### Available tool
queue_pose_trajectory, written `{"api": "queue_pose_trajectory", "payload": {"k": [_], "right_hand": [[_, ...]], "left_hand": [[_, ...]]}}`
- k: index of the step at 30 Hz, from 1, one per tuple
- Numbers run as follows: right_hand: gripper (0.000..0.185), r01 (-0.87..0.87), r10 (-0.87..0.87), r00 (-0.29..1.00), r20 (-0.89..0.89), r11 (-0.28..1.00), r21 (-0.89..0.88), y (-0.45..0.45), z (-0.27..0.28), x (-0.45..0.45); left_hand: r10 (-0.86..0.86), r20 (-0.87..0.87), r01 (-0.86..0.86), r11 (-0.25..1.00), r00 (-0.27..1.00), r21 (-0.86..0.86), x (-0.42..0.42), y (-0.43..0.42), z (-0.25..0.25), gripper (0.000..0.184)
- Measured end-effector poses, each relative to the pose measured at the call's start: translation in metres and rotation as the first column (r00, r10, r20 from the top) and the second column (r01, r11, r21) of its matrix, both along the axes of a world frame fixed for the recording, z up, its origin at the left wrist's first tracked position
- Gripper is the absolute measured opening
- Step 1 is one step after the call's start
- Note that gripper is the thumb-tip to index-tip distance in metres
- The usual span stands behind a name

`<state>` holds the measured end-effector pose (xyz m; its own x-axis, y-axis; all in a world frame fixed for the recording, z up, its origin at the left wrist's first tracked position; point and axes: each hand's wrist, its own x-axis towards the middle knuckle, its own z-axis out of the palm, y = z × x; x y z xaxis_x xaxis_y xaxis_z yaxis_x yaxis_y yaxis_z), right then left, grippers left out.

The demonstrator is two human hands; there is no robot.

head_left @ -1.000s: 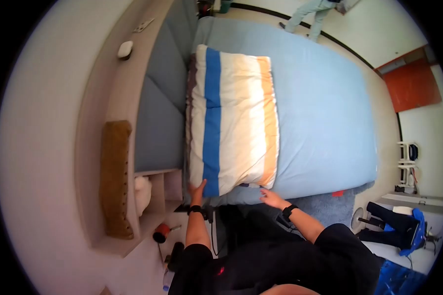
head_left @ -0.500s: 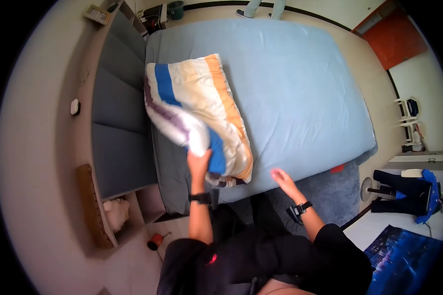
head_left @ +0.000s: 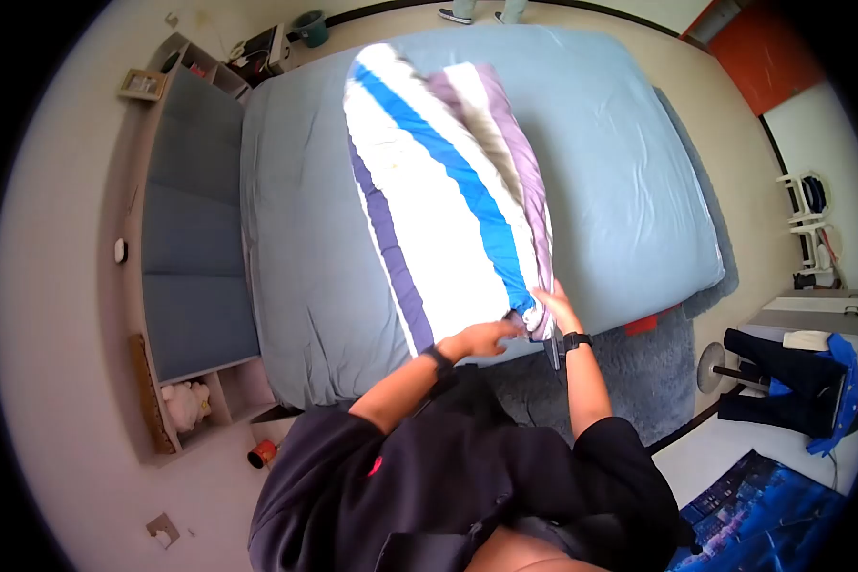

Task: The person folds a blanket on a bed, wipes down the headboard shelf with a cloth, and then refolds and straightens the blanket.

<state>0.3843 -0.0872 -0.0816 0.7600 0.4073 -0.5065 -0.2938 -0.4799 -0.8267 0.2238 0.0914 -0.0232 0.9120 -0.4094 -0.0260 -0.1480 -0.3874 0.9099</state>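
A folded striped quilt [head_left: 429, 229], white with blue and purple bands, lies at a slant across the bed [head_left: 620, 181]. One folded flap on its right side stands partly raised. My right hand [head_left: 556, 307] grips the quilt's near right corner, thumb on top. Close beside it, at the near edge, my left hand [head_left: 491, 337] has its fingers stretched toward the same corner. The left fingertips are slightly blurred against the quilt, and the hand looks open. Both wrists wear dark bands.
A grey padded headboard [head_left: 195, 229] with shelves borders the bed on the left. A plush toy [head_left: 187, 404] sits in the lower shelf. Blue rug [head_left: 629, 381] lies along the near side. Another person's feet [head_left: 458, 15] are at the far side. A stool [head_left: 713, 367] stands right.
The quilt has turned over and shifted right, away from the headboard, now stretching farther across the bed. My right hand has taken its corner; my left hand has moved right and released its earlier grip.
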Motion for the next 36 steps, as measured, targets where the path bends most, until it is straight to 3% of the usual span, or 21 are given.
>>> {"api": "queue_pose_trajectory", "payload": {"k": [1,3,5,7,9,11,13,14,15,16,17,19,21,22,23,25,27,32,34,35,36], "right_hand": [[0.088,-0.012,0.021,0.999,0.041,0.979,-0.203,-0.014,-0.024,0.003],[0.093,-0.053,0.02,0.99,-0.143,0.973,-0.227,-0.02,-0.006,0.004],[0.085,-0.105,0.178,0.979,0.095,0.853,-0.512,-0.038,-0.068,0.01],[0.087,-0.071,0.063,0.995,-0.08,0.992,-0.102,-0.038,-0.099,0.021],[0.089,0.121,-0.145,0.945,-0.294,0.988,-0.099,-0.015,-0.078,0.017],[0.087,0.17,-0.238,0.96,-0.149,0.915,-0.365,0.003,-0.069,0.015],[0.078,0.044,-0.12,0.916,-0.384,0.979,-0.2,0.007,-0.083,0.014],[0.071,-0.073,-0.047,0.954,-0.295,0.921,-0.384,0.015,-0.096,0.011],[0.065,-0.143,0.037,0.98,-0.196,0.814,-0.563,0.025,-0.105,0.017],[0.063,-0.175,0.1,0.984,-0.151,0.739,-0.651,0.037,-0.095,0.019],[0.062,-0.196,0.159,0.98,-0.121,0.649,-0.736,0.044,-0.075,0.014],[0.055,-0.147,0.086,0.989,-0.123,0.725,-0.673,0.05,-0.042,0.007],[0.053,-0.015,-0.09,0.984,-0.155,0.819,-0.574,0.039,-0.083,0.006],[0.05,0.122,-0.17,0.979,-0.113,0.932,-0.34,0.042,-0.061,-0.001],[0.044,0.17,-0.237,0.963,-0.128,0.903,-0.394,0.041,-0.098,0.007],[0.04,0.442,-0.365,0.835,-0.412,0.891,0.104,0.053,-0.074,0.009],[0.037,0.423,-0.236,0.871,-0.43,0.806,0.414,0.108,0.032,-0.009],[0.027,-0.176,0.113,0.965,0.238,0.949,0.263,0.298,0.174,-0.109],[0.028,-0.449,0.425,0.83,0.361,0.893,-0.021,0.358,0.204,-0.189],[0.03,-0.55,0.568,0.741,0.359,0.819,-0.162,0.388,0.207,-0.224],[0.033,-0.687,0.698,0.579,0.422,0.696,-0.209,0.409,0.207,-0.264]], "left_hand": [[0.026,-0.156,-0.015,0.997,0.987,0.073,-0.014,0.007,0.006,0.048],[0.189,-0.303,-0.158,0.979,0.934,0.125,-0.052,0.022,-0.042,0.045],[0.296,-0.401,-0.207,0.946,0.867,0.251,-0.089,0.05,-0.062,0.041],[0.499,-0.471,-0.237,0.826,0.727,0.511,-0.135,0.078,-0.083,0.037],[0.639,-0.548,-0.261,0.746,0.539,0.613,-0.178,0.103,-0.088,0.04],[0.705,-0.562,-0.264,0.696,0.433,0.668,-0.213,0.12,-0.086,0.04],[0.742,-0.618,-0.394,0.666,0.262,0.633,-0.251,0.135,-0.093,0.031],[0.261,-0.346,0.089,0.669,0.901,0.738,-0.295,0.152,-0.132,0.023],[0.203,-0.315,0.096,0.683,0.927,0.724,-0.293,0.153,-0.112,0.02],[0.532,-0.589,-0.142,0.803,0.608,0.579,-0.282,0.147,-0.096,0.029],[0.715,-0.687,-0.511,0.643,0.133,0.571,-0.268,0.141,-0.075,0.038],[0.715,-0.685,-0.591,0.617,0.143,0.52,-0.277,0.144,-0.085,0.044],[0.713,-0.66,-0.585,0.647,0.237,0.489,-0.28,0.146,-0.099,0.045],[0.711,-0.654,-0.601,0.649,0.259,0.467,-0.273,0.15,-0.1,0.045],[0.698,-0.671,-0.624,0.647,0.252,0.439,-0.265,0.148,-0.084,0.046],[0.671,-0.695,-0.657,0.649,0.258,0.383,-0.265,0.148,-0.088,0.047],[0.61,-0.735,-0.705,0.659,0.297,0.262,-0.272,0.159,-0.118,0.047],[0.774,-0.509,-0.874,0.479,0.376,0.082,-0.266,0.214,-0.085,0.06],[0.742,-0.61,-0.96,0.197,0.279,-0.2,-0.267,0.233,0.015,0.065],[0.747,-0.612,-0.965,0.183,0.259,-0.186,-0.284,0.246,0.032,0.065],[0.723,-0.639,-0.92,-0.014,0.261,-0.392,-0.291,0.259,0.042,0.067]]}}
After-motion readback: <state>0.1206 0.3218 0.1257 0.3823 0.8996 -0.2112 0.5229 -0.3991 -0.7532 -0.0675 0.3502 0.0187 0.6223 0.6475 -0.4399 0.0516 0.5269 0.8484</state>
